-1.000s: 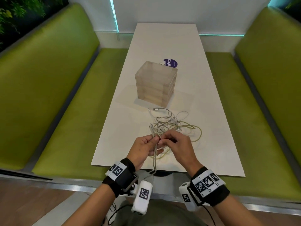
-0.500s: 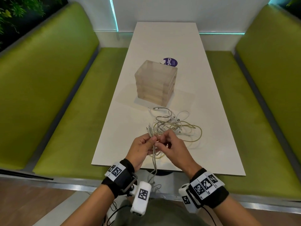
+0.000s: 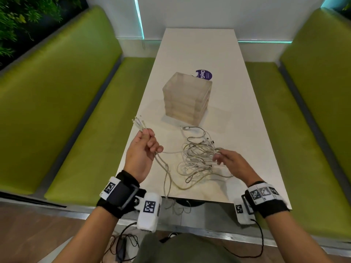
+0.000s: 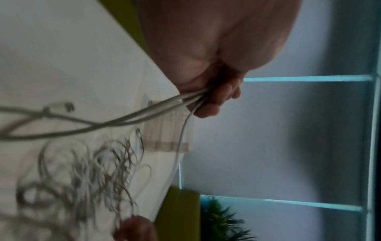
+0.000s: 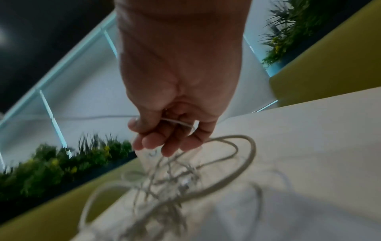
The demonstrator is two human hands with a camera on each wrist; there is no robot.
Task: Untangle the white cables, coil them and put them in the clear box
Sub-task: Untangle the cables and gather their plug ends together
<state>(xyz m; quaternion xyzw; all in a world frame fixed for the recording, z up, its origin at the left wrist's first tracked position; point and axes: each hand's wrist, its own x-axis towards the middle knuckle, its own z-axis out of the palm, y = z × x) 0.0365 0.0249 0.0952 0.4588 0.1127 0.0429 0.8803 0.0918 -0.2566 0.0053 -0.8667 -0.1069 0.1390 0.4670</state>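
- The thin, off-white cables (image 3: 197, 158) lie in a loose, messy tangle near the counter's (image 3: 199, 52) front edge.
- The left hand (image 3: 141, 150) grips a bunch of plug ends, fingers curled tight.
- The right hand (image 3: 231, 161) has one strand hooked in its bent fingers.
- The cloudy clear plastic box (image 3: 187, 97) sits mid-counter.
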